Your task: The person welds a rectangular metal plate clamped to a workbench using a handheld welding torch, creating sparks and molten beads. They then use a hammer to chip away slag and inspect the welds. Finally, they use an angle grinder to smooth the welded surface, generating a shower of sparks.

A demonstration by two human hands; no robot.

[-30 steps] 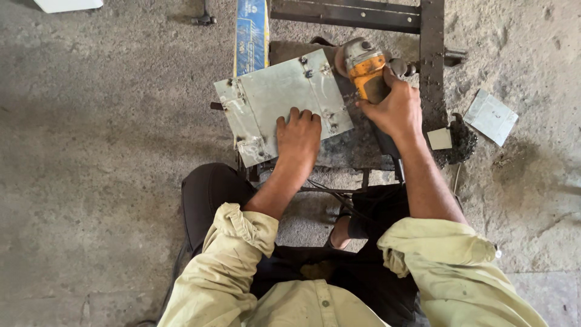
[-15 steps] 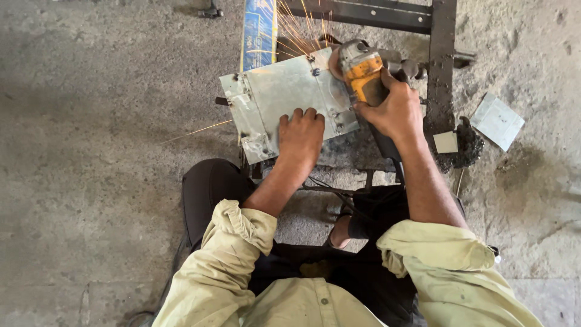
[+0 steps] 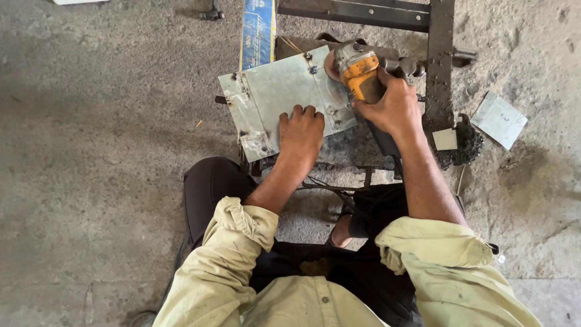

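Yellow grinder (image 3: 358, 75), disc seemingly hidden, meets metal sheet (image 3: 278, 97).

Pale yellow-green shirt, sleeves (image 3: 245, 221) rolled to elbows, dark trousers (image 3: 209, 188), bare forearms.

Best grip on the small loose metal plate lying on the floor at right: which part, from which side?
Probably the small metal plate by its near, lower edge, approached from above on the right. It lies flat on the concrete floor with no lip, so fingers would pinch an edge. The dark debris pile crowds its left side.
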